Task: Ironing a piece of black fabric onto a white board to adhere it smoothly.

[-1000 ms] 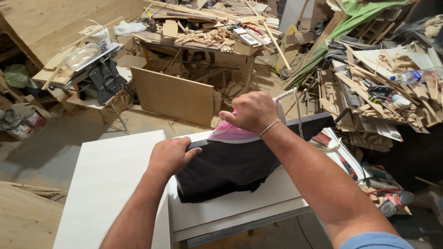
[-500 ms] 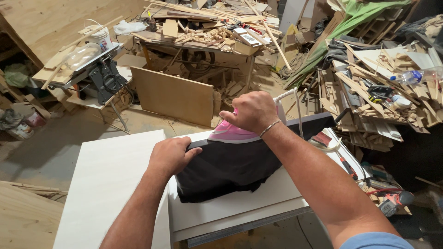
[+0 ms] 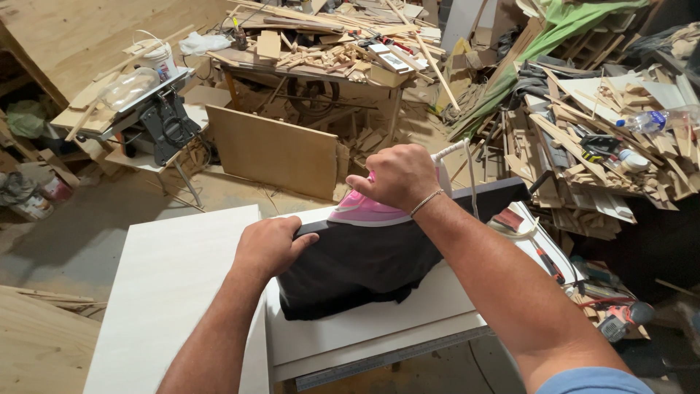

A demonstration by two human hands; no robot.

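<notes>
Pink iron (image 3: 364, 211) under right hand (image 3: 397, 175)

bare white panel (image 3: 175, 292) open leftward, scrap wood heap (image 3: 605, 138) crowding the right

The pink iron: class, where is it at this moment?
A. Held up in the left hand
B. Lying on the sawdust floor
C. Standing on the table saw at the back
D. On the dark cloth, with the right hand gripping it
D: the right hand closes over the pink iron, which sits on the dark cloth, while the left hand presses the cloth's edge beside it.
</notes>
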